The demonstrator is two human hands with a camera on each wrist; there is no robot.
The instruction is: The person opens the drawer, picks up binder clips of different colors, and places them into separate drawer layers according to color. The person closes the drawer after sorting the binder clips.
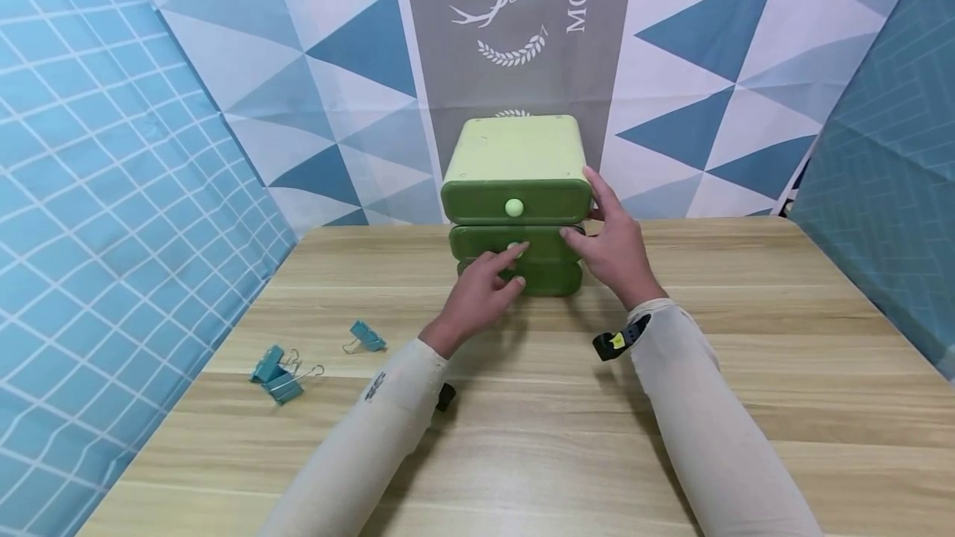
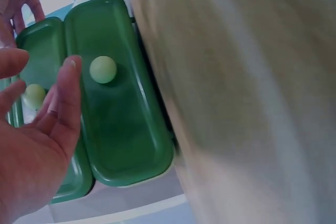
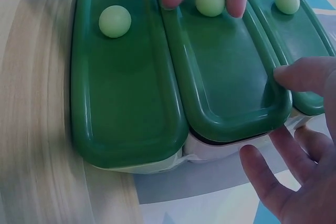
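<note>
A small cabinet (image 1: pixel 515 147) with a pale green top has three dark green drawers with round pale knobs, one above another. My left hand (image 1: pixel 485 292) is at the middle drawer (image 3: pixel 231 72), its fingers spread around the middle knob (image 3: pixel 210 1); no firm pinch shows. A narrow dark gap shows behind that drawer's front edge. My right hand (image 1: pixel 619 251) is at the cabinet's right side. Its thumb (image 3: pixel 302 74) touches the middle drawer's right edge, and the other fingers extend along the side wall. The bottom drawer (image 3: pixel 126 87) and top drawer (image 1: pixel 552 201) look closed.
Several teal binder clips (image 1: pixel 283 388) lie on the wooden table (image 1: pixel 746 338) at the left, one of them (image 1: pixel 366 336) apart from the others. Behind the cabinet hangs a patterned cloth (image 1: pixel 358 65), with blue cloth walls (image 1: pixel 97 189) at the sides.
</note>
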